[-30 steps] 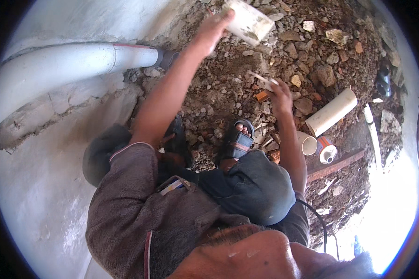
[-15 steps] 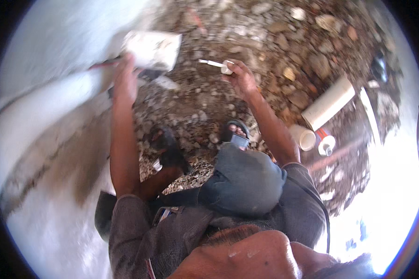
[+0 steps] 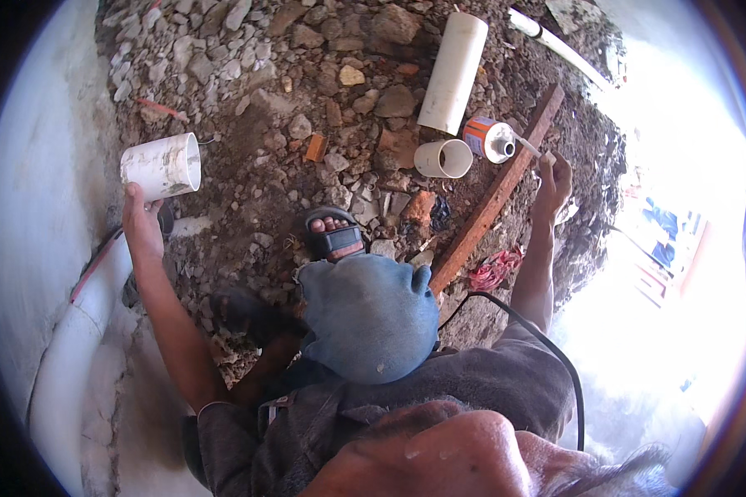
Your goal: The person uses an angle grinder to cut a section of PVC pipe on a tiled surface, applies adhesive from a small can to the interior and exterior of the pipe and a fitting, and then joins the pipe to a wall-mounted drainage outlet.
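My left hand [image 3: 143, 217] grips a short white plastic pipe piece [image 3: 153, 168] from below. The pipe is smudged with dirt, its round open end turned to the right. Over on the right, the fingers of my right hand [image 3: 555, 180] are closed round the end of a white stick applicator [image 3: 529, 147]. The applicator's tip points at the neck of an orange-and-white can [image 3: 478, 134]; whether it touches the neck I cannot tell. A short white pipe ring [image 3: 429, 159] stands beside the can, with a longer white pipe [image 3: 454, 73] behind them.
A reddish-brown bar [image 3: 482, 214] slants across the stony ground [image 3: 282, 149] beside the can. A white pipe [image 3: 70, 344] runs along the left wall. A thin white pipe [image 3: 568, 54] lies far right, a pink crumpled rag [image 3: 496, 268] nearer. A black cable [image 3: 557, 351] crosses my right sleeve.
The view has swung to the right. My right hand has carried the applicator from near the left-hand pipe piece over to the can. My left hand still holds its pipe piece.
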{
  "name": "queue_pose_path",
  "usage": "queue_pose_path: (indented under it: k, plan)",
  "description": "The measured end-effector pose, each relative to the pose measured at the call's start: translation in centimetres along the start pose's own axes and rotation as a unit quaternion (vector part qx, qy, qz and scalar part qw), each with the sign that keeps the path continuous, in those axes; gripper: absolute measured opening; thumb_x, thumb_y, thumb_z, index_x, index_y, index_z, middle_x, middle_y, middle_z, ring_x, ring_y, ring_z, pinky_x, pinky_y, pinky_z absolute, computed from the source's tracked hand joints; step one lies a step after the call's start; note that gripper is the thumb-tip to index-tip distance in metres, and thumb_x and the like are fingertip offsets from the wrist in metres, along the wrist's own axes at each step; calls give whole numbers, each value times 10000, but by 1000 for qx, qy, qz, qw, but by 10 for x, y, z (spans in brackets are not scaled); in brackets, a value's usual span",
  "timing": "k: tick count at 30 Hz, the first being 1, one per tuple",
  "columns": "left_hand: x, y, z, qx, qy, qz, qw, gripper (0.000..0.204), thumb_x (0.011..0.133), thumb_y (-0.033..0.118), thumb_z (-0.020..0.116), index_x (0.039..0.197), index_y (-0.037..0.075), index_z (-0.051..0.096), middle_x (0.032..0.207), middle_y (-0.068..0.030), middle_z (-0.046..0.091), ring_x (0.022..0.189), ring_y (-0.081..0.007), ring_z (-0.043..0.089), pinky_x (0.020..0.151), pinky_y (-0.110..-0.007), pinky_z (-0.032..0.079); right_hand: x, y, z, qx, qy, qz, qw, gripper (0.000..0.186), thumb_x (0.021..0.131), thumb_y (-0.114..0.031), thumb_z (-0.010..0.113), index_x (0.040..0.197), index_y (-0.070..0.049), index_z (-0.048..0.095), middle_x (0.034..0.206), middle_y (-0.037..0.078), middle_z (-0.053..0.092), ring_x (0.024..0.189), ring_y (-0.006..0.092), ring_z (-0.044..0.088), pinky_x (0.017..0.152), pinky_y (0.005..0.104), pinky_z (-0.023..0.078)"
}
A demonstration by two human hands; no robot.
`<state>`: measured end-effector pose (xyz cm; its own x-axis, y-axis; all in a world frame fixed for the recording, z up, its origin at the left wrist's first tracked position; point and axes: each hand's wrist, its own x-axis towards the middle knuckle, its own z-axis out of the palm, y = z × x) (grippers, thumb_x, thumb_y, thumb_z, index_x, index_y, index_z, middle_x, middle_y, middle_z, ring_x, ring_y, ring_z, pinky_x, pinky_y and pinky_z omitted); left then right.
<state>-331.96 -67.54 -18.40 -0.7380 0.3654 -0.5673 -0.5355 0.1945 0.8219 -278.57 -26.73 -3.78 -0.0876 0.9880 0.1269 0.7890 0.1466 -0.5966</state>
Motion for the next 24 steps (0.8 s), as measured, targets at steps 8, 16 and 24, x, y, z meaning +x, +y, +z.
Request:
queue_pose_path:
  k: [8, 16, 24]
  plan:
    - [13, -31, 6, 62, -3, 4, 998, 642, 963, 502, 506, 1349, -10, 477, 1295, -129, 552, 1180, -249, 534, 1014, -424, 403, 18, 40, 7, -252, -4, -102, 962, 423, 796, -277, 739, 1137, -43, 651, 980, 135, 677, 853, 240, 647, 770, 364, 507]
    - [-15, -52, 33, 97, -42, -67, 992, 678, 916, 535, 569, 1336, 4, 520, 1262, -122, 590, 1147, -230, 551, 950, -387, 427, 40, 103, 52, -193, -161, -52, 966, 492, 786, -281, 740, 1165, 4, 612, 1099, 218, 634, 1027, 351, 598, 886, 425, 461]
    - [-33, -83, 47, 94, -48, -143, 984, 940, 831, 674, 594, 1417, -33, 392, 1337, -207, 519, 1205, -288, 510, 975, -413, 426, 49, 84, 63, -230, -254, -25, 939, 538, 798, -264, 742, 1240, -2, 581, 1192, 186, 626, 1117, 341, 578, 964, 414, 439]
